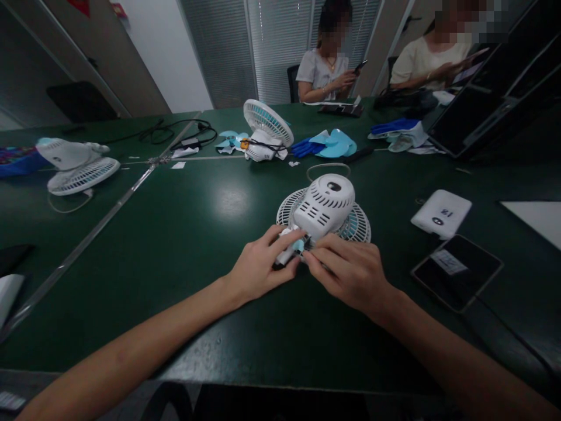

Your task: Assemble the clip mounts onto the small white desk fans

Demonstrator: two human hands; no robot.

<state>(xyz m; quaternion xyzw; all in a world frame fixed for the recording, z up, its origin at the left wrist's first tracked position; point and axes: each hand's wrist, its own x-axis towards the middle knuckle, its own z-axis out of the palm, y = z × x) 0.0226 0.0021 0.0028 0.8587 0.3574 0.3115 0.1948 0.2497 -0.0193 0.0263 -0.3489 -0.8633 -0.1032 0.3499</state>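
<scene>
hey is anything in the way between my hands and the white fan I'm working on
Nothing visible is. The fingers of your left hand and right hand are right at the near end of the white fan. The dark flat device lies off to the right, out of the way.

The white fan [321, 217] lies grille-down on the green table [210, 234]. Its slotted, rounded housing faces up, pale blue showing through the grille.
</scene>
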